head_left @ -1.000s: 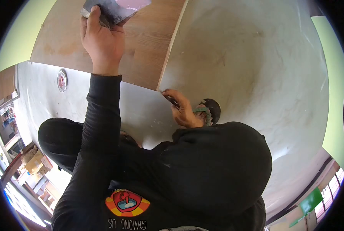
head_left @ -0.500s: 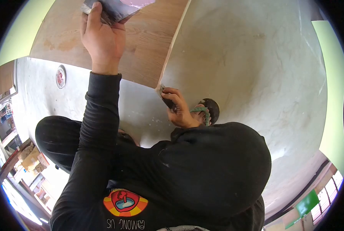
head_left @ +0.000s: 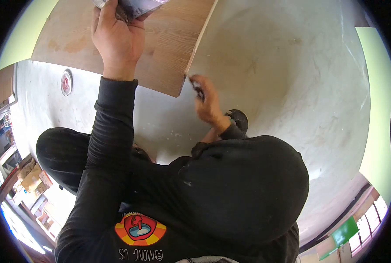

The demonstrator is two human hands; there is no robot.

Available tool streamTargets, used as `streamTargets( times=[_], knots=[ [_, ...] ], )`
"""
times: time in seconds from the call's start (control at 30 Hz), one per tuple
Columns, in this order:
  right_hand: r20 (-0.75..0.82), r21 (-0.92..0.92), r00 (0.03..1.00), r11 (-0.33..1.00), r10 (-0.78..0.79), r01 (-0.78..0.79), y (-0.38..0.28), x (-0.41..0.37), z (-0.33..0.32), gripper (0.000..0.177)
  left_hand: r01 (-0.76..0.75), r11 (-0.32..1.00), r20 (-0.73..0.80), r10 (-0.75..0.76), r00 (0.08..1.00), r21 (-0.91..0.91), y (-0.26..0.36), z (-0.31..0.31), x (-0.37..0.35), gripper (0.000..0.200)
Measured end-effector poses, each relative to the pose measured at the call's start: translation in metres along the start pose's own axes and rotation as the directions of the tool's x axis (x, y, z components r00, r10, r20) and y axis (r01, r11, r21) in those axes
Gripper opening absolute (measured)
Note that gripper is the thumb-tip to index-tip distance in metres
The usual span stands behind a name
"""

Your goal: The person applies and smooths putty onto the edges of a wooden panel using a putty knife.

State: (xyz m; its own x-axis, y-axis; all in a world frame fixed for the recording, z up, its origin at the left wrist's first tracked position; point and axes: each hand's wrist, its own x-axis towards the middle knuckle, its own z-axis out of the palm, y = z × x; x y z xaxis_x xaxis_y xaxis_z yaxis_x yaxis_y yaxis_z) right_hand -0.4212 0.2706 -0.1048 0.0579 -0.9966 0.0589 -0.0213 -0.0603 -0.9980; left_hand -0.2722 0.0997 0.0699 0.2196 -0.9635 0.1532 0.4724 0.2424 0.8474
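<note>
My left hand (head_left: 120, 44) is closed on a grey, smeared flat plate (head_left: 138, 8), which the top edge of the view cuts off. It is held above a brown wood-grain panel (head_left: 167, 61). My right hand (head_left: 209, 103) is closed around a small dark tool (head_left: 198, 91), blurred, which looks like a putty knife. The tool's tip is at the panel's right edge, a little above the rounded near corner; whether it touches cannot be made out.
A round lid with red smears (head_left: 66, 82) lies on the pale grey floor (head_left: 265, 83) to the left. My bent knees (head_left: 66, 151) and a sandalled foot (head_left: 238, 120) are below the panel. Cardboard boxes (head_left: 32, 180) stand at far left.
My right hand has moved up with its tool, from the panel's near corner along the right edge. My left hand and its plate have shifted slightly up, taking pink paste out of view.
</note>
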Motion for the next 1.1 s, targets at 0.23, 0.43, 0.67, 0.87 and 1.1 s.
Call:
streamTargets(
  times=[0.23,0.43,0.67,0.87,1.1],
  knots=[
    [0.225,0.275,0.938,0.907,0.263,-0.320,-0.015,-0.046,-0.010,0.050,-0.012,0.999,0.015,0.012,1.000,-0.037,-0.001,0.015,-0.002,0.030],
    [0.176,0.496,0.849,0.700,0.499,-0.514,-0.018,-0.011,-0.015,0.048,-0.012,1.000,0.005,0.012,1.000,-0.014,-0.001,0.011,-0.001,0.029],
    [0.150,0.499,0.838,0.692,0.525,-0.523,-0.027,0.013,-0.007,0.046,0.046,0.999,-0.043,-0.046,0.998,-0.004,0.001,-0.012,0.005,0.027],
    [0.061,0.211,0.933,0.909,0.354,-0.359,-0.020,0.002,0.021,0.048,0.050,0.999,-0.066,-0.049,0.997,0.009,0.000,-0.013,0.003,0.028],
    [0.338,0.290,0.901,0.881,0.271,-0.374,-0.011,-0.021,-0.027,0.050,0.053,0.999,-0.048,-0.053,0.997,-0.011,-0.003,0.002,0.002,0.026]
  ],
)
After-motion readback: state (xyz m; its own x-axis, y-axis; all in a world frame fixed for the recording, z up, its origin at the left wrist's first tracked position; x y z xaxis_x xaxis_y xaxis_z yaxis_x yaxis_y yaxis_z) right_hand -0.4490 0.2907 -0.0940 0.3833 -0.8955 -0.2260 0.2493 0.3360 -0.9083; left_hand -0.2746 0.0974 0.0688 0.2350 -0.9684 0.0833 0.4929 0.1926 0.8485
